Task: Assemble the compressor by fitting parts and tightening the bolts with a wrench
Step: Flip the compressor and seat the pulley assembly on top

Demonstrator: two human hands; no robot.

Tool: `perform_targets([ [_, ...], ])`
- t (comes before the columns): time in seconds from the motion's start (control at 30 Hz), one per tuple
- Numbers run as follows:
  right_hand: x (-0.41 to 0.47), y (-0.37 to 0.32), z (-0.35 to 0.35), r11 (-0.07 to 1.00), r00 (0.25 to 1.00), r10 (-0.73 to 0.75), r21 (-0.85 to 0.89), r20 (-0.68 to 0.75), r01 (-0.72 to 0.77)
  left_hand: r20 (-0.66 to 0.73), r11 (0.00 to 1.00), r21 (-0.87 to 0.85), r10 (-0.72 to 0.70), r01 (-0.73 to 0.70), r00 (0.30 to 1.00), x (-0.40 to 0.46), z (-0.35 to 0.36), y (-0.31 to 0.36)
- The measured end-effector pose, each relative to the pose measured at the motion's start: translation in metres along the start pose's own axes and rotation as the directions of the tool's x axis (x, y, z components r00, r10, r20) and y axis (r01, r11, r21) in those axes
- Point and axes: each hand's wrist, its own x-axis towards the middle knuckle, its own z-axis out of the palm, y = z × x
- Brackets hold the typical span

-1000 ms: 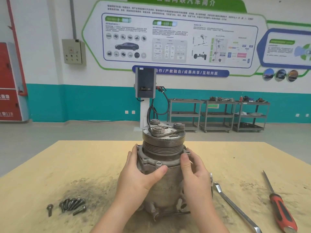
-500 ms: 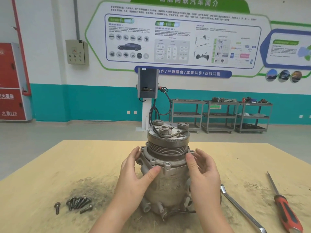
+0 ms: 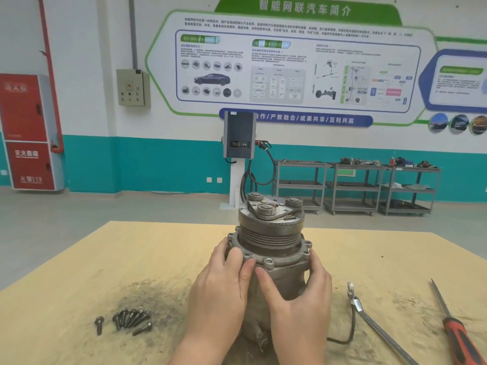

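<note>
A grey metal compressor [image 3: 271, 233] stands upright on the wooden table [image 3: 79, 272], pulley end up, with a flanged cover ring below the grooved pulley. My left hand [image 3: 221, 280] grips the left side of the body, its thumb lying on the flange's front edge. My right hand [image 3: 297, 293] wraps the right side, thumb pressed just under the flange, fingers curled round the far side. Several dark bolts [image 3: 129, 318] lie in a heap at the front left. A silver wrench [image 3: 379, 330] lies to the right of the compressor.
A red-handled screwdriver [image 3: 458, 335] lies at the table's right edge. A thin black wire [image 3: 350, 325] curves from the compressor's base toward the wrench. Dark grime marks the table around the bolts. Metal carts and a charging post stand on the floor beyond the table.
Both hands have shifted round the compressor's body; the thumbs have come together at the front under the flange, and the flange's bolt holes have turned to a new position.
</note>
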Motion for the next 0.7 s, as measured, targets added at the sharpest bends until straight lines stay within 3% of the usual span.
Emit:
perform_targets([
  [0.17,0.002,-0.001,0.001,1.0,1.0,0.001,-0.009,0.003,-0.001,0.017,0.998,-0.053,-0.043,0.044,0.999,0.0,0.0,0.005],
  [0.43,0.012,-0.006,-0.004,0.994,0.999,0.005,-0.106,0.042,0.0,0.006,0.949,-0.31,-0.057,0.056,0.998,0.003,-0.008,-0.002],
  [0.53,0.013,-0.008,-0.006,0.99,0.998,0.023,-0.137,0.056,-0.016,0.017,0.861,-0.487,-0.16,0.148,0.987,0.006,-0.016,-0.013],
  [0.63,0.012,-0.01,-0.006,0.994,0.996,0.066,-0.095,0.06,-0.06,0.146,0.735,-0.612,-0.259,0.293,0.955,0.008,-0.015,-0.02],
  [0.7,0.011,-0.011,-0.005,0.996,0.996,0.077,-0.059,0.043,-0.074,0.262,0.735,-0.594,-0.208,0.327,0.942,0.005,-0.009,-0.02],
])
